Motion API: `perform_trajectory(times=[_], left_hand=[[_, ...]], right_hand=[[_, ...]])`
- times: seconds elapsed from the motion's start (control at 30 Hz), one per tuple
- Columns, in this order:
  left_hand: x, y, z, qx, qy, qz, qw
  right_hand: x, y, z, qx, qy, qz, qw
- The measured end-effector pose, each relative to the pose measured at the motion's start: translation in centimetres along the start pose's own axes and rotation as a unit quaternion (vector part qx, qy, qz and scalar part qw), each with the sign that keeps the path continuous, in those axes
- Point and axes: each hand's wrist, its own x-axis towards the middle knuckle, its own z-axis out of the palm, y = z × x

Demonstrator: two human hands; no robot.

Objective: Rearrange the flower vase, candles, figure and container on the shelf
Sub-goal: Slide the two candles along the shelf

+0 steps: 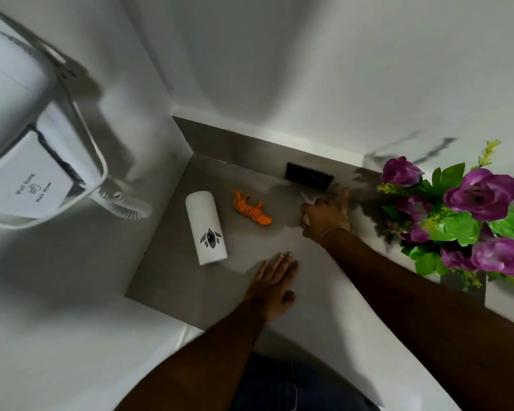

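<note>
Right hand curled over something small and pale at three o'clock of the orange figure, likely a candle; contents unclear. Left hand flat on shelf, fingers together. White container at nine. Better lifted straight, clear of the vase flowers.

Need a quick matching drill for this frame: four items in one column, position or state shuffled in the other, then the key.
Items
1. white container
2. orange figure
3. left hand
4. flowers

States
A. flat, open, palm down on the shelf
B. lying on its side between container and right hand
C. at the right edge, purple with green leaves
D. nearest the left wall, dark emblem on it

Pairs: 1-D, 2-B, 3-A, 4-C
</note>
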Motion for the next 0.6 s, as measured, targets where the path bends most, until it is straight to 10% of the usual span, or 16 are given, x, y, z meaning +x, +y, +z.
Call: perform_trajectory(times=[0.33,0.6], left_hand=[[-4.8,-3.2,0.3,0.004,0.073,-0.075,0.995],[-5.1,-6.4,0.5,-0.006,0.067,-0.091,0.994]], right_hand=[[0.5,-4.6,0.2,0.085,0.168,-0.063,0.980],[2.6,-11.8,1.7,0.088,0.098,-0.081,0.988]])
